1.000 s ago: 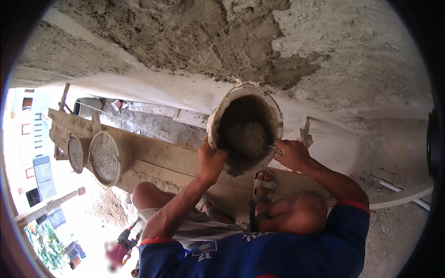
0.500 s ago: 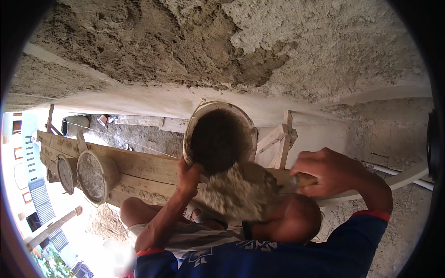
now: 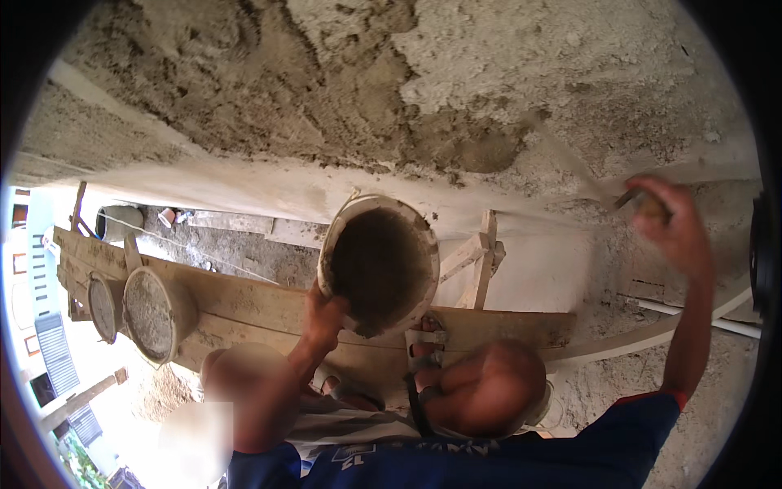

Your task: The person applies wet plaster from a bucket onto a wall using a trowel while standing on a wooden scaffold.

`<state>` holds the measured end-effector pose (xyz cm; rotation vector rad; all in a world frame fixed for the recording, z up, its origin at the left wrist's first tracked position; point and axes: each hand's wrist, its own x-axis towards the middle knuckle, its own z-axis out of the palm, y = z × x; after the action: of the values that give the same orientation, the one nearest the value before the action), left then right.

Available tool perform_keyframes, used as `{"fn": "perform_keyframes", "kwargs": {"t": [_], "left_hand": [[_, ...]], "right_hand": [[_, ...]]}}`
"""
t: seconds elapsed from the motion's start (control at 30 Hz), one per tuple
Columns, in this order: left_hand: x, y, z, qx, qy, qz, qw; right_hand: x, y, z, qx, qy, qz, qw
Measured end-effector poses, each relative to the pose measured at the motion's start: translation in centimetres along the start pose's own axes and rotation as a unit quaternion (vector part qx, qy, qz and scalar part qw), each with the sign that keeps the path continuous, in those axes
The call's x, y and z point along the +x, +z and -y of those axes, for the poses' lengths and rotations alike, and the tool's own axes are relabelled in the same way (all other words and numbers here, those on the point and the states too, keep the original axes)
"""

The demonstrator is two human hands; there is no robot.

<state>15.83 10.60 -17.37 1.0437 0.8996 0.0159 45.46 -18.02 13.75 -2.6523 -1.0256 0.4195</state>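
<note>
My left hand (image 3: pixel 323 316) grips the near left side of a round bucket (image 3: pixel 433 261), tilted so that its dark inside faces me, with grey mortar (image 3: pixel 381 273) in it. Up at the right, my right hand (image 3: pixel 672 224) is closed around the handle of a trowel (image 3: pixel 629 198). The trowel's blade is smeared by motion and reaches up-left toward the rough wall (image 3: pixel 570 49). A darker patch of wet mortar (image 3: pixel 489 145) clings to the wall just left of the blade.
I squat on a wooden plank platform (image 3: pixel 236 336). Two more mortar-filled buckets, a larger one (image 3: pixel 186 306) and a smaller one (image 3: pixel 104 306), stand on its left. A wooden brace (image 3: pixel 486 261) rises beyond the planks. Pale pipes (image 3: pixel 660 307) lie at the right; a dark barrel (image 3: pixel 122 222) stands far left.
My right hand has swung up and right with the trowel, away from the bucket. The mortar load on the blade is gone, and the wet patch reaches further right. The bucket stays in my left hand.
</note>
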Motion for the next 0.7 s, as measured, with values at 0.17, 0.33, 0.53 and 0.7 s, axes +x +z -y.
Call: {"fn": "perform_keyframes", "kwargs": {"t": [0.17,0.33,0.53,0.7], "left_hand": [[-0.2,0.3,-0.4,0.021,0.051,0.005,0.998],[-0.4,0.9,-1.8,0.147,0.137,-0.008,0.980],[-1.6,1.1,-4.9,0.292,0.210,-0.021,0.933],[-1.7,0.5,-6.0,0.319,0.199,-0.035,0.926]], "right_hand": [[-0.6,13.7,-4.4,0.059,-0.065,0.219,0.972],[2.0,21.8,4.1,-0.360,-0.155,0.139,0.909],[7.3,24.6,8.0,-0.377,-0.244,0.171,0.877],[6.8,28.8,3.4,-0.080,-0.170,0.295,0.937]]}}
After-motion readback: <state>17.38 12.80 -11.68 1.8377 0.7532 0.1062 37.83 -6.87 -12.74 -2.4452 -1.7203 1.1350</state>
